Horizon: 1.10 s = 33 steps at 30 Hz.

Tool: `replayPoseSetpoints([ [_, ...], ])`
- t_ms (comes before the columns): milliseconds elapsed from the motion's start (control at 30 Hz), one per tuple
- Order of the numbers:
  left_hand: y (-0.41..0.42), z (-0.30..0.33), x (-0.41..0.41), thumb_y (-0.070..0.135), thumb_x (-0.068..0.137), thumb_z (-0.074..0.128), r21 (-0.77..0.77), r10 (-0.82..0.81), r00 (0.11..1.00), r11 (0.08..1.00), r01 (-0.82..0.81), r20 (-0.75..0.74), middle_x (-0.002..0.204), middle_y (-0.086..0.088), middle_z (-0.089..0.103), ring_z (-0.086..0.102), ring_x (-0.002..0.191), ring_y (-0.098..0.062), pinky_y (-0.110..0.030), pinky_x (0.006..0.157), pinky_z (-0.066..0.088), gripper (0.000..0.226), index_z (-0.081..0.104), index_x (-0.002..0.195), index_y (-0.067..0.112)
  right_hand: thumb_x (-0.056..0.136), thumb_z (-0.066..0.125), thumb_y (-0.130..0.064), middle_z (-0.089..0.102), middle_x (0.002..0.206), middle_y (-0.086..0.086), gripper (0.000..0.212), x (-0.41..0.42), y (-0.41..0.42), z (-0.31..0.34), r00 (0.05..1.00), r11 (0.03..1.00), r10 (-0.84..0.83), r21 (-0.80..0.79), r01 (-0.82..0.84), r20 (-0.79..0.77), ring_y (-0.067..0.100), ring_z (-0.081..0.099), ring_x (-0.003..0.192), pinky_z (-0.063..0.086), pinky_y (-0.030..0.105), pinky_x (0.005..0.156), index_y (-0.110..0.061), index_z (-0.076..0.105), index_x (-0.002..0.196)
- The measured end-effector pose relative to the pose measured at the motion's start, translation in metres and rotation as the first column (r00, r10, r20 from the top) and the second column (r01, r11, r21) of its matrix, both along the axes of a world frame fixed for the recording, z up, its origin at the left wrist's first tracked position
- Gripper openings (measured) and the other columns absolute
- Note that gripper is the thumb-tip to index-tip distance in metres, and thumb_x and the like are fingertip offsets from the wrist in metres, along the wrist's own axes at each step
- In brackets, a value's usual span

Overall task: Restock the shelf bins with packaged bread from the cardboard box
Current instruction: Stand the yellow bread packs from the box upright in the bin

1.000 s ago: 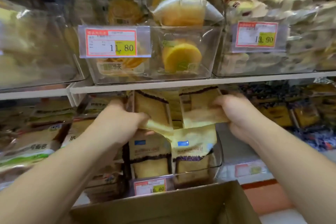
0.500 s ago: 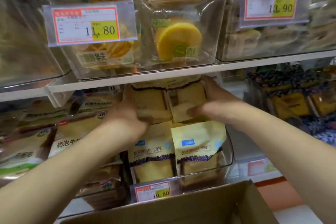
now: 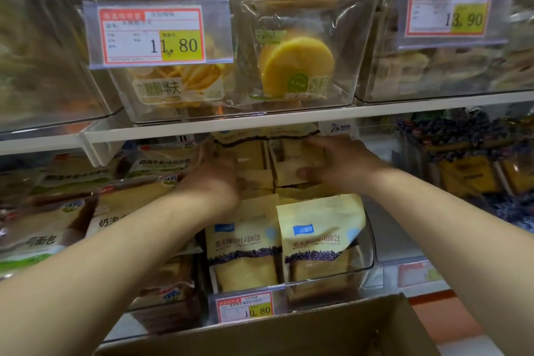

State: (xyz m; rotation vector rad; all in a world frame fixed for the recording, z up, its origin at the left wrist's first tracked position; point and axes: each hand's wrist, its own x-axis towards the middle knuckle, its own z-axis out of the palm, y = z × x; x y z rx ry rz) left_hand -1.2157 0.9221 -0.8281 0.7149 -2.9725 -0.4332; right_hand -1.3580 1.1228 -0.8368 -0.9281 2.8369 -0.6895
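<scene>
A white shelf (image 3: pixel 260 124) is running across the middle of the frame, with clear bins (image 3: pixel 300 101) of bread sitting on it and price tags (image 3: pixel 153 35) hanging in front. Below it, in the middle, the left hand (image 3: pixel 215 179) and right hand (image 3: pixel 332 165) are each gripping 1 yellow bread pack (image 3: pixel 291 159) above the lower bin (image 3: pixel 365 254). The box (image 3: pixel 289 332) is sitting at the bottom.
</scene>
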Motion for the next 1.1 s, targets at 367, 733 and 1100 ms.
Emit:
replayPoseSetpoints([
  [367,-0.004,-0.007,-0.008,0.027,0.108,0.048,-0.104,-0.091,0.996,0.991,0.088,-0.026,0.174,-0.002,0.007,-0.004,0.161,-0.026,-0.049,0.130,0.005,0.059,0.026,0.162,0.034,0.090,0.077,-0.053,0.040,0.166,-0.007,0.080,-0.008,0.004,0.000,0.995,0.995,0.065,-0.077,-0.059,0.078,0.021,0.037,0.152,0.032,0.036,0.124,-0.041,0.041,0.160],
  [733,0.006,0.003,-0.003,0.019,0.109,0.044,-0.047,-0.124,0.992,0.991,0.123,-0.022,0.164,-0.006,0.036,0.028,0.152,-0.027,-0.038,0.122,0.023,0.047,0.041,0.155,0.029,0.095,0.075,-0.047,0.044,0.163,-0.010,0.065,-0.012,0.014,-0.008,0.989,0.981,0.114,-0.167,-0.097,0.094,0.015,0.044,0.148,0.035,0.023,0.109,-0.045,0.048,0.154],
  [1100,0.060,0.021,0.107,0.047,0.105,0.048,0.021,-0.194,0.938,0.978,0.208,-0.288,0.157,0.011,0.047,0.045,0.142,-0.008,-0.029,0.114,0.038,0.054,0.036,0.157,0.040,0.098,0.071,-0.034,0.063,0.141,-0.020,0.046,0.077,0.086,0.016,0.999,0.902,0.002,-0.432,0.018,0.046,0.000,0.055,0.131,0.043,0.025,0.110,-0.039,0.063,0.144],
])
